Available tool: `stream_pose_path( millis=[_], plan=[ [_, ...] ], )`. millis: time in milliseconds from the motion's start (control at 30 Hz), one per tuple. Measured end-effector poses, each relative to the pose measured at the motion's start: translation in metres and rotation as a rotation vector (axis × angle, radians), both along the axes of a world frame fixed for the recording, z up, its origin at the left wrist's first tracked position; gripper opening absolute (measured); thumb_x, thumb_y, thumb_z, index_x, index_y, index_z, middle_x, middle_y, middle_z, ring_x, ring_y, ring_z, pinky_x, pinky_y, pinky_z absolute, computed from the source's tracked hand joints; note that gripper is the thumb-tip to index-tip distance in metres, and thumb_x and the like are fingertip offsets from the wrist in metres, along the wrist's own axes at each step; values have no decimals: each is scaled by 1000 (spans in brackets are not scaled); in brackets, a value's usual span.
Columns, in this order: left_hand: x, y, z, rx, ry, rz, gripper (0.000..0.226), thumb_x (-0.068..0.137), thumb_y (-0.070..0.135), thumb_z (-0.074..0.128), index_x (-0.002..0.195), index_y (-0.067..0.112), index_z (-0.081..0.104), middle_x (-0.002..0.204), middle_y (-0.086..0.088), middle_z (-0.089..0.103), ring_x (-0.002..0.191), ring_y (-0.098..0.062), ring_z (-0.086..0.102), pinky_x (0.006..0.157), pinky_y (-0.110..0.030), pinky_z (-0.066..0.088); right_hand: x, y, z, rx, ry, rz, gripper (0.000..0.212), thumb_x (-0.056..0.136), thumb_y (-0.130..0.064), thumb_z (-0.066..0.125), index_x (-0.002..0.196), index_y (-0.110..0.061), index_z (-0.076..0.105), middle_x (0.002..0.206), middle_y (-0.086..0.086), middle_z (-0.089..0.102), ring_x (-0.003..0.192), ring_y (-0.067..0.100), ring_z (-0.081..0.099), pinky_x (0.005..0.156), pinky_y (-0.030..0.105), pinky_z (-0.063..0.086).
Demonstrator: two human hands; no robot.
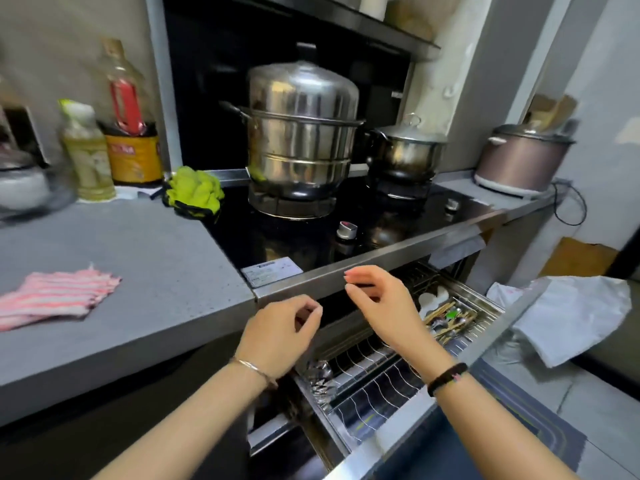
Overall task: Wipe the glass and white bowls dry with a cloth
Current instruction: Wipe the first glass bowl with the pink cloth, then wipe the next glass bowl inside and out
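Left hand (280, 336) and right hand (381, 306) loosely curled, empty, over the open dish drawer (367, 393), pink striped cloth (55, 296) well apart on the counter (156, 251)

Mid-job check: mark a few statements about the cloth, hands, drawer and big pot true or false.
1. The pink striped cloth lies on the counter, in neither hand. True.
2. The left hand holds a white bowl. False: it holds nothing.
3. The drawer below the stove is pulled out. True.
4. The big steel pot stands on the counter. False: it stands on the stove.
5. The right hand grips the cloth. False: it is empty.
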State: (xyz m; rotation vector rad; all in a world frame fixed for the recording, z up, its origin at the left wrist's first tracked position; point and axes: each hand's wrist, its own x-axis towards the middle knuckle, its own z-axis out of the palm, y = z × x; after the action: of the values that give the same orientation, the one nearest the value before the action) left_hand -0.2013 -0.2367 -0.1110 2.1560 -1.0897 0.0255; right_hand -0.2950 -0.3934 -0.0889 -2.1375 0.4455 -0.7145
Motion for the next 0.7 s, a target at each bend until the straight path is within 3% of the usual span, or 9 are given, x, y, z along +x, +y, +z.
stream_pose_path(
  millis=[100,200,400,500,600,700],
  plan=[
    [12,57,44,-102,-32,57,18,95,41,50,95,35,66,85,20,67,79,-2,62,74,-27,49,14,44,35,-64,-53,85,19,91,-23,64,110,-24,64,104,-17,65,93,-5,61,77,10,47],
    [38,115,69,-155,-23,166,18,94,39,52,96,31,68,88,19,69,80,-3,65,75,-28,52,41,93,53,-115,-63,217,20,90,-24,65,110,-26,63,106,-19,63,99,-3,59,79,16,48],
    [74,229,79,-168,-18,385,26,90,48,52,97,30,69,89,15,71,83,-7,66,79,-33,52,98,185,56,-243,74,425,33,91,-30,62,123,-28,54,127,-11,53,116,4,50,95,26,44],
    [80,266,74,-112,-15,419,41,81,55,43,102,32,69,95,17,69,90,-6,65,83,-31,51,119,215,46,-309,127,508,37,90,-32,64,126,-26,54,133,-8,53,122,7,49,99,20,38],
    [90,293,67,-102,20,453,26,91,46,52,107,32,67,103,16,67,97,-7,63,88,-30,50,137,242,38,-396,154,613,43,90,-31,65,130,-20,54,140,-4,49,131,9,43,96,7,27],
    [100,304,60,-91,24,472,20,94,35,55,112,33,65,111,17,65,102,-5,60,90,-24,47,154,254,31,-484,191,634,49,91,-32,63,136,-20,50,146,-5,43,136,10,37,99,7,22]
  ],
)
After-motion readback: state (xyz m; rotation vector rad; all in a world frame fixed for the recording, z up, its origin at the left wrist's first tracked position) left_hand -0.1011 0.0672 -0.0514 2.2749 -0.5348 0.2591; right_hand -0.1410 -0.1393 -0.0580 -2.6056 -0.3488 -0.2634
